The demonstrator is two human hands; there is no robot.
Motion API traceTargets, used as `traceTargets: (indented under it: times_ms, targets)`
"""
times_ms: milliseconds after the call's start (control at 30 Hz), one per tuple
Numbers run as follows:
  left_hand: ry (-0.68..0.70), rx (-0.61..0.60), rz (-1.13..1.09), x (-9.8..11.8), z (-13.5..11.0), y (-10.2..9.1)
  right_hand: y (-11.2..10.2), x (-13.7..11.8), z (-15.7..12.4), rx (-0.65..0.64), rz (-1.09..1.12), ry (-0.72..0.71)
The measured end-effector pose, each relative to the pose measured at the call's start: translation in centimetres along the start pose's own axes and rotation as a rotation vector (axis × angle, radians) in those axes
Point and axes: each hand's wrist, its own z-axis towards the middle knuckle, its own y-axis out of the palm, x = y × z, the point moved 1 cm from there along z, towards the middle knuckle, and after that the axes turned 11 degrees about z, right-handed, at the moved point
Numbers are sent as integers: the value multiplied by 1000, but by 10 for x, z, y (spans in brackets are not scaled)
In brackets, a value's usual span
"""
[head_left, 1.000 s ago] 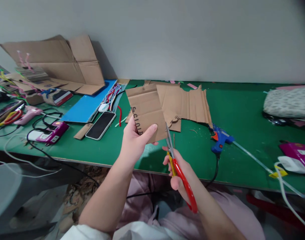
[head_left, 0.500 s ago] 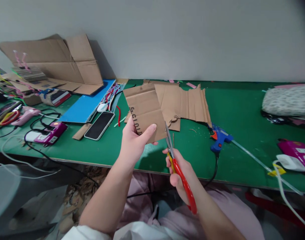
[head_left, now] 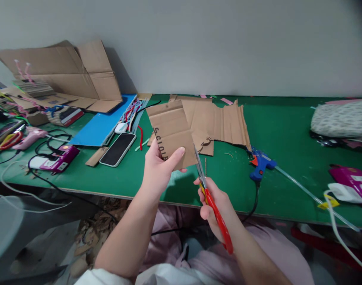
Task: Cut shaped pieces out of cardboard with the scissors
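My left hand (head_left: 161,164) grips a piece of brown cardboard (head_left: 173,128) by its lower part, thumb on top, holding it tilted above the bench. Printed black characters run along the cardboard's left side. In my right hand (head_left: 215,202) is a pair of scissors (head_left: 218,221) with red and yellow handles, the fingers wrapped round them. The scissor blades point away from me and lie along the cardboard's right edge, near its lower right corner. Behind it, a larger torn cardboard sheet (head_left: 225,122) rests on the green bench (head_left: 284,134).
Right of centre lies a blue glue gun (head_left: 261,164) with a long clear stick. A phone (head_left: 118,149), pipe cleaners (head_left: 132,113) and a blue folder (head_left: 93,128) lie to the left. Purple power strips (head_left: 60,158) with cables sit at both sides. Folded cardboard (head_left: 65,71) leans on the wall.
Very little differs. The scissor blades have shifted slightly left against the cardboard's right edge; both hands keep their holds.
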Motion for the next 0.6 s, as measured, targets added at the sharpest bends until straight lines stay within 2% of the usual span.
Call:
traceTargets:
  times_ms: [167, 400, 600]
  targets:
    - [-14, 14, 1, 0, 0, 0, -2, -3, 1, -25, 71, 13]
    - [-42, 36, -35, 0, -1, 2, 1, -7, 0, 43, 70, 11]
    - [-80, 50, -37, -2, -2, 3, 1, -6, 1, 53, 60, -9]
